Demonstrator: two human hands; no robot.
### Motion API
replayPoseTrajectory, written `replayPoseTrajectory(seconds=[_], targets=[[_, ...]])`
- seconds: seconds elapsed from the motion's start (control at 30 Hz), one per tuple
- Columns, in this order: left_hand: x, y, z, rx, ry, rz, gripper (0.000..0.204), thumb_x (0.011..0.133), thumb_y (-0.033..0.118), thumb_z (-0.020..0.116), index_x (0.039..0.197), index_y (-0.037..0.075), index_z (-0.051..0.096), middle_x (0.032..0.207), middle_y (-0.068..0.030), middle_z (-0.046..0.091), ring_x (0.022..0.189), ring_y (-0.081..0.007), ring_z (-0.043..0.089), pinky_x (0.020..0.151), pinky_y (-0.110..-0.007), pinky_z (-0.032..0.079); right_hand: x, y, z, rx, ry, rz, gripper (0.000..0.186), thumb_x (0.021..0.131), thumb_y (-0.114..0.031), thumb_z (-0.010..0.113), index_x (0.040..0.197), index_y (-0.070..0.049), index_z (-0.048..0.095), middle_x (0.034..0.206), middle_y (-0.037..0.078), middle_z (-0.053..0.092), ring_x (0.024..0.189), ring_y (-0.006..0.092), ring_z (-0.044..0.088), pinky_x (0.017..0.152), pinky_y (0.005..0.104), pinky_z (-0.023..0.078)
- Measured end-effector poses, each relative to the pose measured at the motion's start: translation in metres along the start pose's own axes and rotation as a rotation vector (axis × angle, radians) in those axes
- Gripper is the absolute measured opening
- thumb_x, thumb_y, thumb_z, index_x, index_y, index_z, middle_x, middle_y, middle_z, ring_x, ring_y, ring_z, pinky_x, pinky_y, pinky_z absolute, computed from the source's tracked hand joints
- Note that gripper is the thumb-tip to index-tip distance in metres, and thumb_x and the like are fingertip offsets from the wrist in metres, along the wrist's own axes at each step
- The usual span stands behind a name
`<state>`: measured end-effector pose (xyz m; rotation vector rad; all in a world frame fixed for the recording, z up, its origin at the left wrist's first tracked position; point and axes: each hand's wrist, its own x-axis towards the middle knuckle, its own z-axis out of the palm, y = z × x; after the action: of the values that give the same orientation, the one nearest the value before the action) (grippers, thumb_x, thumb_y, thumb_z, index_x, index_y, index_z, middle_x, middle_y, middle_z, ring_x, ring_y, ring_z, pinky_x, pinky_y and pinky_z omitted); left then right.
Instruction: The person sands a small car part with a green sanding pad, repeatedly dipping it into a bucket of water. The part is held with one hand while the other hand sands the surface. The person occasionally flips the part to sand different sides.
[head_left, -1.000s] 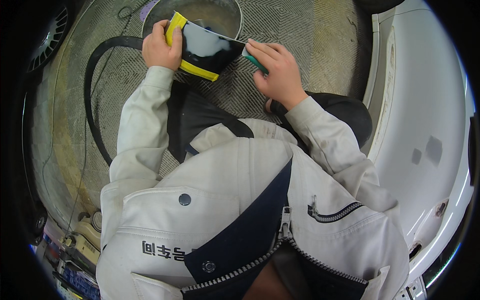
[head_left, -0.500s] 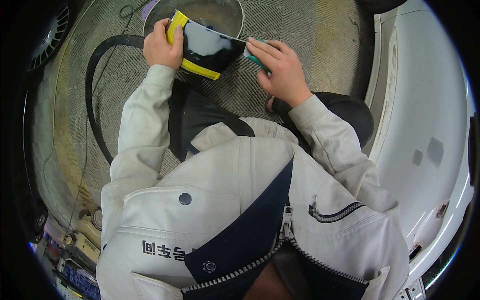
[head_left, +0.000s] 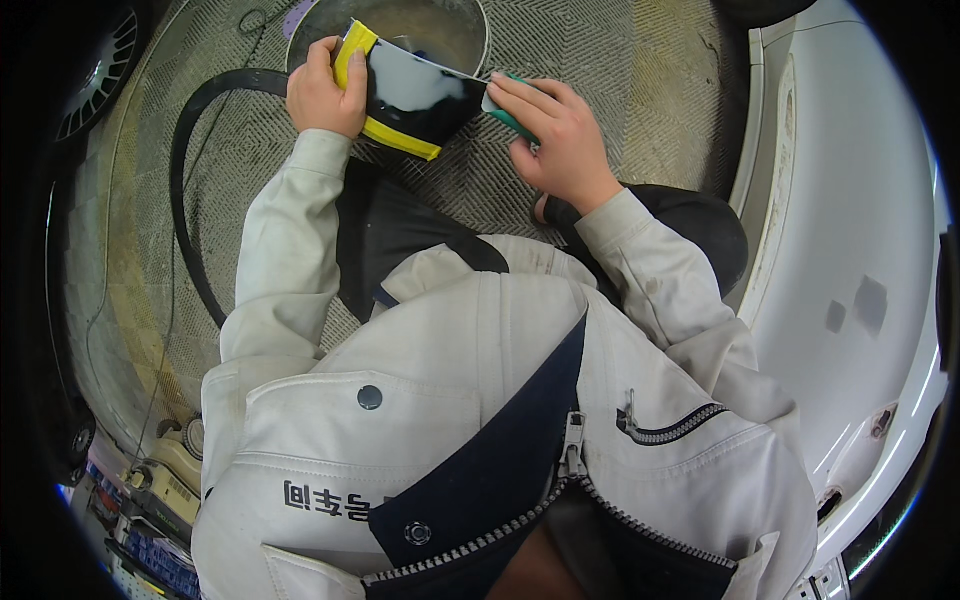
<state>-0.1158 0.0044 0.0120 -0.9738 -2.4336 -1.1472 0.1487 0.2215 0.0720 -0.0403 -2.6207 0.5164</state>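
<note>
Yellow-taped black panel [head_left: 428, 112] is gripped in left hand [head_left: 330, 98]; right hand [head_left: 562, 135] grasps green-and-grey pad [head_left: 514, 124] at its right edge.

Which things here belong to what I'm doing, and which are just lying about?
Seemingly in use:
- glossy black yellow-edged panel, left hand
- flat green pad, right hand
- perhaps round grey bucket

Apparently just about:
- curved black hose
- beige machine, lower left
- white vehicle bodywork, right
</note>
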Motion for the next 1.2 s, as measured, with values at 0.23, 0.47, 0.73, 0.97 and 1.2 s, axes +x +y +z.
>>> replayPoseTrajectory(seconds=[0.23, 0.47, 0.73, 0.97, 1.2], targets=[[0.0003, 0.001, -0.0007, 0.006, -0.003, 0.001, 0.044, 0.107, 0.046, 0.074, 0.128, 0.008, 0.075, 0.104, -0.0177, 0.083, 0.1, -0.045, 0.076, 0.091, -0.055, 0.058, 0.0012, -0.0015, -0.0014, 0.019, -0.008, 0.018, 0.066, 0.08, -0.005, 0.071, 0.145, -0.014, 0.079, 0.154, 0.001, 0.078, 0.124, 0.0348, 0.074, 0.109, 0.0455, 0.063], [0.0004, 0.0018, -0.0011, 0.008, -0.001, 0.008, 0.043, 0.107, 0.045, 0.074, 0.128, 0.008, 0.075, 0.104, -0.0179, 0.083, 0.099, -0.0455, 0.077, 0.091, -0.055, 0.058, 0.0026, -0.002, -0.0018, 0.053, -0.013, 0.039, 0.067, 0.08, -0.005, 0.071, 0.146, -0.013, 0.079, 0.152, 0.002, 0.078, 0.124, 0.034, 0.074, 0.109, 0.0452, 0.063], [0.0016, 0.0031, -0.002, 0.006, 0.005, 0.016, 0.044, 0.107, 0.045, 0.074, 0.128, 0.007, 0.075, 0.105, -0.0179, 0.083, 0.1, -0.0455, 0.077, 0.092, -0.055, 0.058, 0.0033, -0.0028, -0.0007, 0.064, -0.015, 0.045, 0.068, 0.08, -0.005, 0.072, 0.147, -0.012, 0.078, 0.152, 0.003, 0.078, 0.124, 0.0341, 0.074, 0.11, 0.0455, 0.062], [0.0006, 0.0025, -0.002, -0.01, 0.001, 0.015, 0.045, 0.106, 0.046, 0.075, 0.129, 0.007, 0.076, 0.105, -0.0186, 0.083, 0.1, -0.0457, 0.077, 0.091, -0.056, 0.058, 0.0036, -0.0032, 0.0, 0.09, -0.019, 0.066, 0.067, 0.08, -0.004, 0.072, 0.146, -0.012, 0.079, 0.153, 0.005, 0.078, 0.125, 0.0337, 0.074, 0.111, 0.0448, 0.062], [0.0026, 0.0034, -0.0015, 0.036, -0.026, 0.0, 0.045, 0.105, 0.046, 0.076, 0.128, 0.007, 0.075, 0.102, -0.0194, 0.083, 0.097, -0.0466, 0.077, 0.09, -0.056, 0.058, 0.0039, -0.0077, -0.0004, 0.013, -0.04, 0.068, 0.068, 0.079, -0.004, 0.071, 0.147, -0.012, 0.078, 0.153, 0.004, 0.078, 0.125, 0.0351, 0.074, 0.111, 0.0448, 0.062]])
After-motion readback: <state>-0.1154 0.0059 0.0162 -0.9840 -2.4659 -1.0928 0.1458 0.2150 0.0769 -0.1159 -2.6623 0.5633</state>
